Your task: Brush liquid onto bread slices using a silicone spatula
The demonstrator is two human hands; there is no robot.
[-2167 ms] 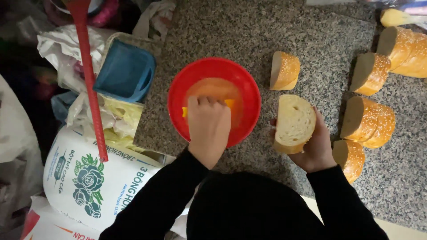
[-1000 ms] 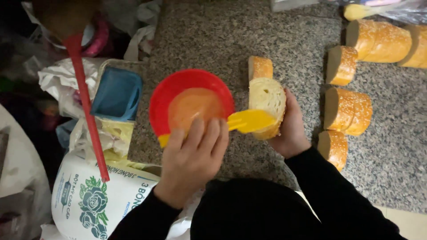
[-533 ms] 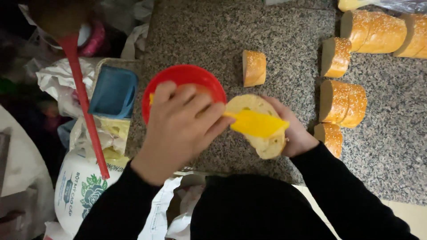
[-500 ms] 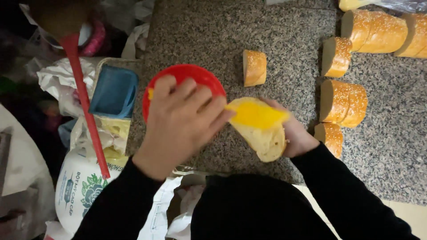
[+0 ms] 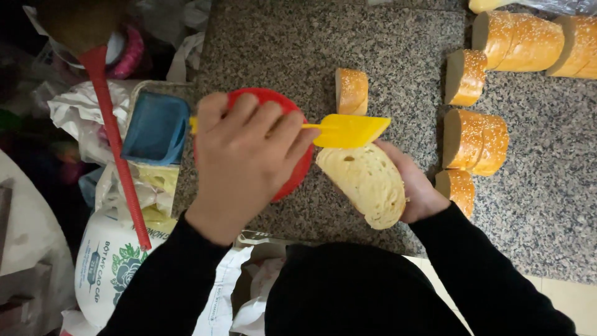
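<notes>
My left hand [image 5: 245, 158] grips a yellow spatula [image 5: 348, 130], its flat blade resting at the top edge of a bread slice [image 5: 364, 182]. My right hand [image 5: 413, 186] holds that slice from behind, cut face turned up toward me. Under my left hand sits a red bowl [image 5: 292, 180] on the speckled granite counter [image 5: 373, 56]; the hand hides most of the bowl and its contents.
Several cut sesame bread pieces lie on the counter: one behind the spatula [image 5: 351, 91], others at the right [image 5: 476, 140] and back right [image 5: 519, 40]. Left of the counter are a blue container [image 5: 155, 127], a long red handle [image 5: 112, 134], a white printed sack [image 5: 112, 267] and crumpled bags.
My left hand lifted the yellow spatula out of the red bowl and brought it right onto the slice. The right hand raised and tilted the slice toward me.
</notes>
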